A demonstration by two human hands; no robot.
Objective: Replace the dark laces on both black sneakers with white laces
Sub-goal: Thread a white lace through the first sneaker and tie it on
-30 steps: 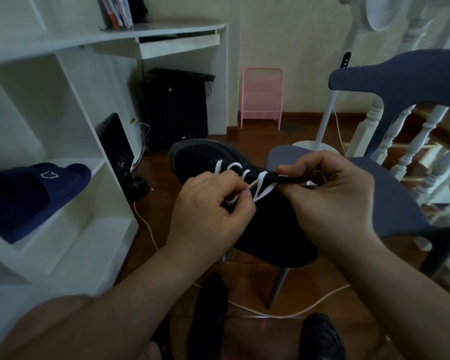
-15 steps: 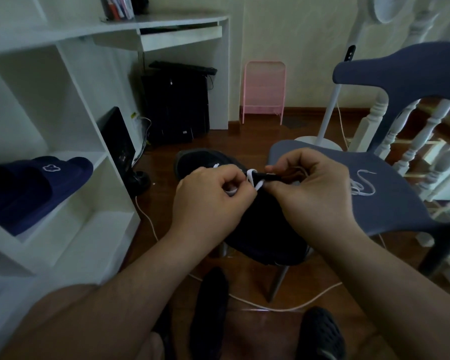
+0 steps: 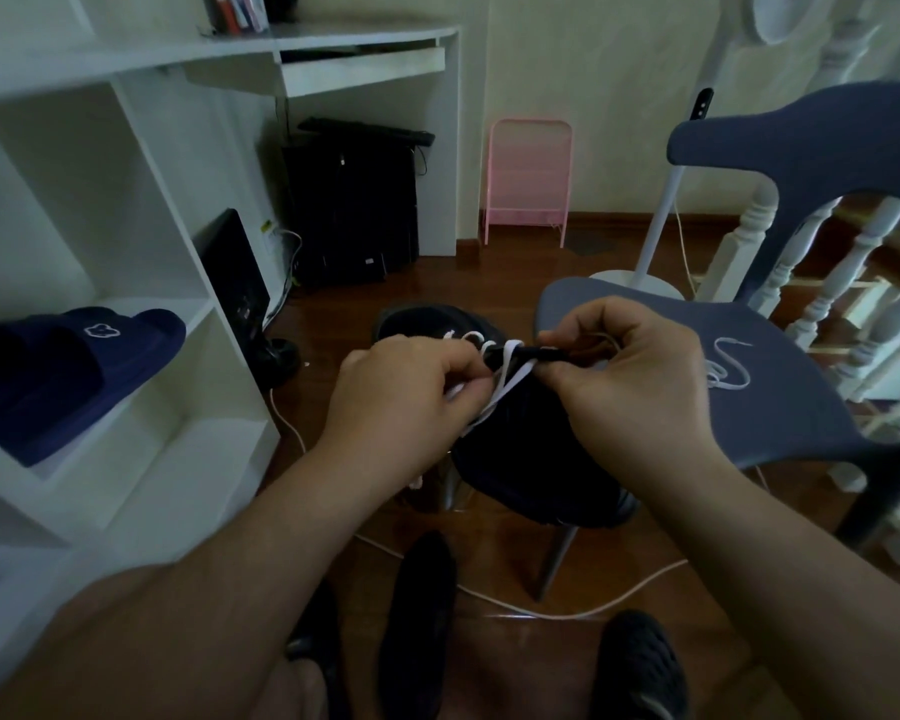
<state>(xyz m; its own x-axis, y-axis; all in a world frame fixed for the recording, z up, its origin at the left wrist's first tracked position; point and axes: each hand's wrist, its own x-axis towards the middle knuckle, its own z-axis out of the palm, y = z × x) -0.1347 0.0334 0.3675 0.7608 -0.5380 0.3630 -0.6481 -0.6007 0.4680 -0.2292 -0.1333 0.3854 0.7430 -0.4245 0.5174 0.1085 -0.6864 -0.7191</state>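
Observation:
A black sneaker [image 3: 531,449] is held up in front of me over the edge of a blue chair [image 3: 780,407], toe pointing away. A white lace [image 3: 505,379] runs through its upper eyelets. My left hand [image 3: 406,402] pinches the white lace at the shoe's left side. My right hand [image 3: 630,376] pinches the sneaker's black tongue and lace end at the top. Another white lace [image 3: 728,366] lies loose on the chair seat. A second black shoe [image 3: 417,615] stands on the floor below.
A white shelf unit [image 3: 126,356] at the left holds a navy slipper [image 3: 68,366]. A white cable [image 3: 541,610] crosses the wooden floor. A fan stand [image 3: 661,226], a pink rack [image 3: 528,179] and a white stair railing [image 3: 853,283] lie behind the chair. A black clog [image 3: 635,667] is near my feet.
The sneaker has dropped lower and closer to the chair seat. Both hands have drawn together at the tongue, and the loose white lace on the seat has come into sight.

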